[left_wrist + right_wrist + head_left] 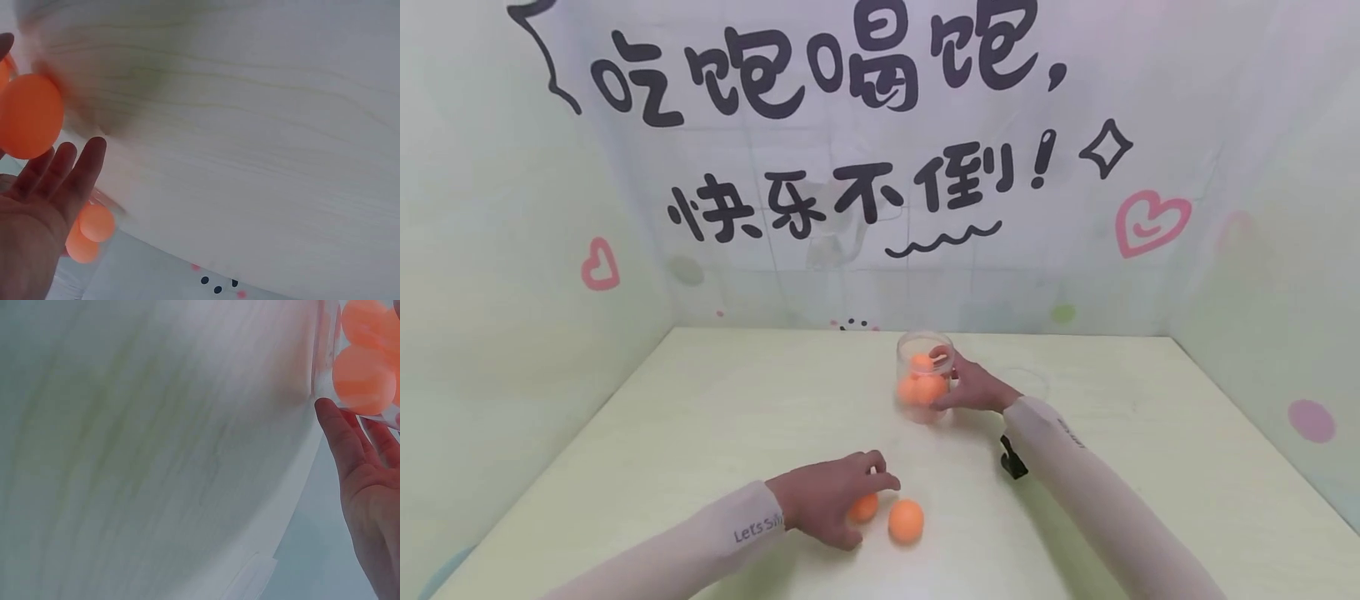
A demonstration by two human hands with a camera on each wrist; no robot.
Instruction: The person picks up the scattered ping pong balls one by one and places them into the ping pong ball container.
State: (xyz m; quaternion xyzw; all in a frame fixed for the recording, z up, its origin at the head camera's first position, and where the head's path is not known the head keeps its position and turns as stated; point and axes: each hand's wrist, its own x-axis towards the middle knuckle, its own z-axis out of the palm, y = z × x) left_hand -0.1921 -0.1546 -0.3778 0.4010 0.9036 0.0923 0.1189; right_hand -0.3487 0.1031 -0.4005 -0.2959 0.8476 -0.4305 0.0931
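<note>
Left grip (829,498) first, nearest to where I stand: thumb and fingers are parted around one orange ball (866,507), not closed on it, though I cannot tell whether any finger touches it. A second orange ball (906,522) lies just beside the first, at three o'clock from this hand, on the pale table (752,400). The sleeve (730,533) behind the hand is light, with dark lettering at the cuff.

Farther off, at about two o'clock from the left hand, a small black object (1012,460) sits next to the other sleeve (1075,467); what it is I cannot make out.

Deeper in, at one o'clock from the left hand, the right grip (976,387) holds a clear jar (917,414) from its three o'clock side, thumb to the front and fingers curved around. The jar stands upright with at least three orange balls (931,389) inside, stacked together. Beyond the table hangs a white backdrop (775,292) with large dark characters, a pink heart (599,264) at ten o'clock from the jar and a larger pink heart (1150,223) at two o'clock.
</note>
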